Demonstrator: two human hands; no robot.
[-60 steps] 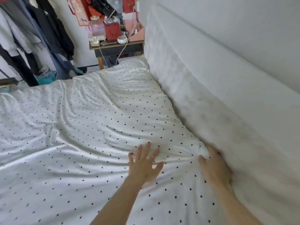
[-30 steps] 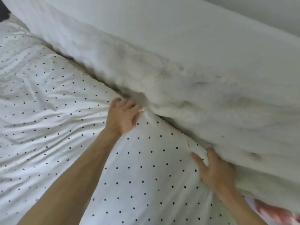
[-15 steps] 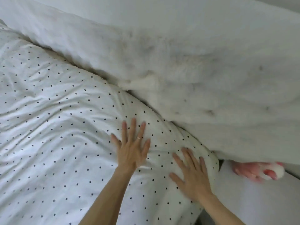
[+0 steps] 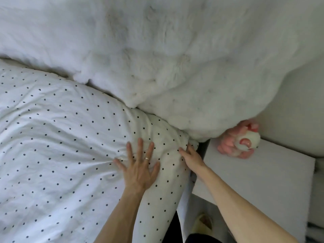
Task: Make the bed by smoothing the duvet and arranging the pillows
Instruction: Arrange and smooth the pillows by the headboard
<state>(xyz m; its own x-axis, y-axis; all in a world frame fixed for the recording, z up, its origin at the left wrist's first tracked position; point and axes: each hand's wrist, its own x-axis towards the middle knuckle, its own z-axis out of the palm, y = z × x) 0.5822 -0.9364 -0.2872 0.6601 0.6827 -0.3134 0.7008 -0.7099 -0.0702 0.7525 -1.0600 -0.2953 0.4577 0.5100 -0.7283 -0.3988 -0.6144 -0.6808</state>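
A white duvet with small dark dots (image 4: 57, 130) covers the bed and drapes over its near right corner. My left hand (image 4: 139, 166) lies flat on it near that corner, fingers spread, a ring on one finger. My right hand (image 4: 190, 157) presses against the duvet's side edge at the corner, fingers curled onto the fabric; whether it grips the cloth is unclear. A white fluffy cover (image 4: 175, 58) hangs over the headboard just beyond both hands, overlapping the duvet's top edge. No pillow is visible.
A white bedside surface (image 4: 263, 174) stands right of the bed, with a pink and white plush toy (image 4: 240, 142) at its far edge under the fluffy cover. A dark gap (image 4: 204, 148) separates bed and table. A slipper (image 4: 201, 223) shows on the floor.
The view has swung right along the headboard to the bed's corner. My left hand stays flat on the duvet; my right hand has slid from its top onto the side edge.
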